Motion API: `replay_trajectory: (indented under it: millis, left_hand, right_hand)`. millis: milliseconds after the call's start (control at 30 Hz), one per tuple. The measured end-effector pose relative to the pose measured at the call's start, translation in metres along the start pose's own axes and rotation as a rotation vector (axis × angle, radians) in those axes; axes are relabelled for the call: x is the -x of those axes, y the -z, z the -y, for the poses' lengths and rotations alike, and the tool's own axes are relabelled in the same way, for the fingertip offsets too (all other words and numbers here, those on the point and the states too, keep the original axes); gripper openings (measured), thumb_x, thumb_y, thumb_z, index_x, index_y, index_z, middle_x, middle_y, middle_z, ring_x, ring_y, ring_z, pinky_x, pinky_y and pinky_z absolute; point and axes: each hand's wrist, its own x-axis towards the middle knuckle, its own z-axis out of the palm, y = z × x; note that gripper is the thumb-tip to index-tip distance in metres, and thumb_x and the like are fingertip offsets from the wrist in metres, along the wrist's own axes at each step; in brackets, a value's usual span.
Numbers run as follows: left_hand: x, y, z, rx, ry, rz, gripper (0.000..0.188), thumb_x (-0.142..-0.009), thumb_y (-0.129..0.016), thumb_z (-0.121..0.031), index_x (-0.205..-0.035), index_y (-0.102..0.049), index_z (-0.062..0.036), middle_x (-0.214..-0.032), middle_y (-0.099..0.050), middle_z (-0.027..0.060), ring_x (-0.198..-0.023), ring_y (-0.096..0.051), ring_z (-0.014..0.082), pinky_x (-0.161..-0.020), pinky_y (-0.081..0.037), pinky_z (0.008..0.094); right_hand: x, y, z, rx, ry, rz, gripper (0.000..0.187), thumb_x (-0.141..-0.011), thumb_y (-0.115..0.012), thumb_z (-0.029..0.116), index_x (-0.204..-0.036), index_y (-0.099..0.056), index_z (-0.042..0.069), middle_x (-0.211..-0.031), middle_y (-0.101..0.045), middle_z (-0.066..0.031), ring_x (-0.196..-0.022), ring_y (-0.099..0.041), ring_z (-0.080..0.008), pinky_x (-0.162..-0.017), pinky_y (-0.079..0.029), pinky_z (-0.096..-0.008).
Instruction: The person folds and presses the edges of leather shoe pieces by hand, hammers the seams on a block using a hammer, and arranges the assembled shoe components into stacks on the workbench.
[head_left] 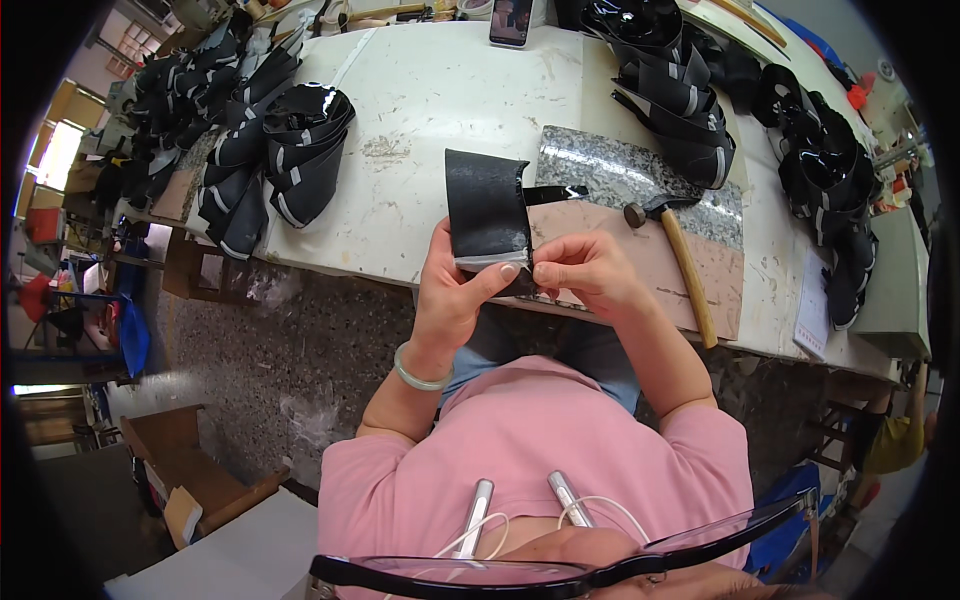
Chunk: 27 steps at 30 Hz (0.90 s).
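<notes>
My left hand (450, 290) grips a black leather shoe upper piece (487, 205) by its lower left side. The thumb lies over a pale grey strip along the bottom edge. At the piece's lower right corner, my right hand (590, 272) has thumb and forefinger pinched together on the edge. The piece is curved and held upright above the table's front edge. A narrow shiny black strip (556, 194) shows just right of it; whether the two are joined I cannot tell.
A hammer (689, 275) with a wooden handle lies on a pinkish board (640, 275), beside a speckled stone slab (585, 160). Stacks of black leather pieces (305, 150) stand left and right on the white table (400, 90). A phone (510, 22) stands at the back.
</notes>
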Motion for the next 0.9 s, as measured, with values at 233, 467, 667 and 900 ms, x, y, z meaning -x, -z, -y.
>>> replay_trajectory:
  millis: [233,467,667,900]
  left_hand:
    - [0.0,-0.004,0.003,-0.052,-0.046,-0.017,0.058,-0.08,-0.065,0.006,-0.128,-0.032,0.0001,-0.108,-0.058,0.0092,-0.096,-0.061,0.0139,-0.084,-0.051,0.0273]
    - [-0.005,-0.003,0.0,0.104,-0.012,-0.043,0.056,-0.082,-0.064,0.004,-0.129,-0.034,-0.002,-0.109,-0.057,0.0089,-0.097,-0.06,0.015,-0.086,-0.051,0.0287]
    - [-0.005,-0.003,-0.007,0.157,0.09,-0.02,0.058,-0.083,-0.064,0.002,-0.131,-0.033,-0.003,-0.111,-0.057,0.0087,-0.098,-0.06,0.016,-0.087,-0.05,0.0307]
    - [-0.002,0.002,-0.001,0.183,0.062,-0.043,0.057,-0.084,-0.063,0.002,-0.132,-0.034,-0.0053,-0.114,-0.057,0.0086,-0.101,-0.059,0.0157,-0.088,-0.049,0.0308]
  right_hand:
    - [0.001,-0.008,-0.009,0.084,0.139,-0.055,0.019,-0.083,-0.071,0.013,-0.094,-0.065,-0.002,-0.079,-0.063,-0.0025,-0.065,-0.055,-0.006,-0.056,-0.042,-0.0187]
    - [0.0,-0.003,0.005,-0.053,-0.061,-0.036,0.02,-0.084,-0.07,0.012,-0.097,-0.066,-0.002,-0.077,-0.062,-0.0015,-0.058,-0.048,-0.0036,-0.048,-0.035,-0.0181]
    - [0.0,-0.006,0.002,0.114,0.003,-0.048,0.02,-0.082,-0.072,0.011,-0.097,-0.066,-0.002,-0.072,-0.062,-0.0008,-0.057,-0.049,-0.003,-0.048,-0.034,-0.0182]
    - [0.001,-0.02,-0.001,0.135,0.129,-0.078,0.016,-0.083,-0.07,0.009,-0.093,-0.065,-0.002,-0.079,-0.063,-0.0008,-0.062,-0.052,-0.0024,-0.05,-0.039,-0.0175]
